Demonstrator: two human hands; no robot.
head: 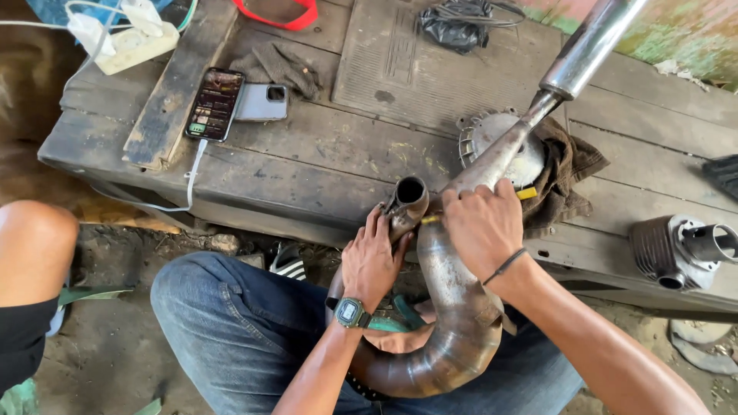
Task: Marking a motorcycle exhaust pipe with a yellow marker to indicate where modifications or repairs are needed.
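Note:
A curved, rust-stained metal exhaust pipe [453, 307] lies across my lap, its open round mouth [410, 192] facing up and its long chrome end [588, 46] reaching to the upper right. My left hand [373, 257], with a digital watch on the wrist, grips the pipe just below the mouth. My right hand [480, 223] is closed around a thin yellow-handled tool [525, 194] and presses it against the pipe next to the mouth. The tool's tip is hidden by my fingers.
A worn wooden bench [330, 154] carries a phone on a white cable [215, 104], a second phone [263, 102], a power strip [131, 42], a round finned part [500, 142] on a brown rag, and an engine cylinder [676, 246]. Another person's bare knee [34, 246] is at left.

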